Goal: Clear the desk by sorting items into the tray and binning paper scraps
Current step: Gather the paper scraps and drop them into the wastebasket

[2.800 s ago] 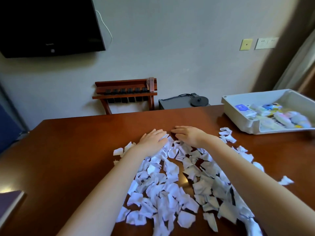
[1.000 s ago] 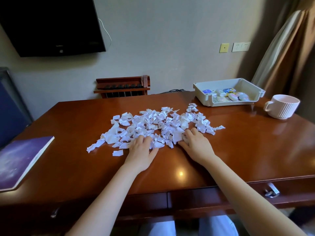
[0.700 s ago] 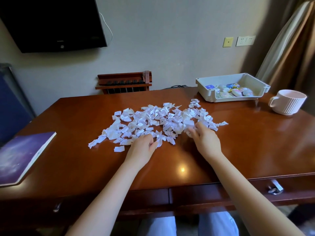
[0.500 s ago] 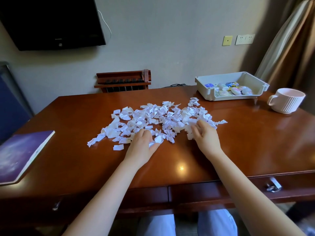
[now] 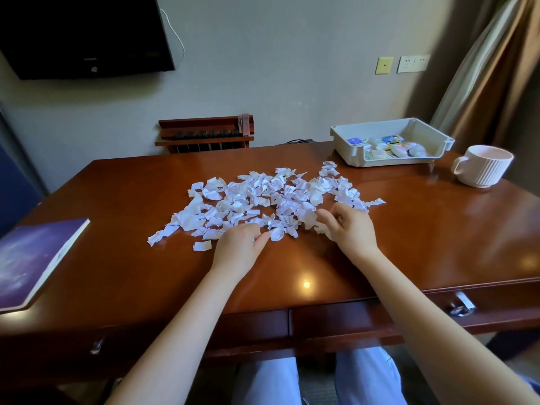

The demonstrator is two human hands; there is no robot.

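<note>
Scraps [image 5: 271, 200] sit mid-frame on the desk [image 5: 438, 229], so both hands work the pile's near edge: right hand [image 5: 349, 229] curls around a few pieces, left hand [image 5: 238, 248] lies loosely cupped, gripping nothing I can see. Tray [image 5: 347, 147] at upper right already has the small items, probably parked clear of the paper

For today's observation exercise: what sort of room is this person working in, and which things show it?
Probably a hotel room or bedroom: a wooden desk with drawers, a wall-mounted television, a folding luggage rack against the wall, and long curtains.
</note>
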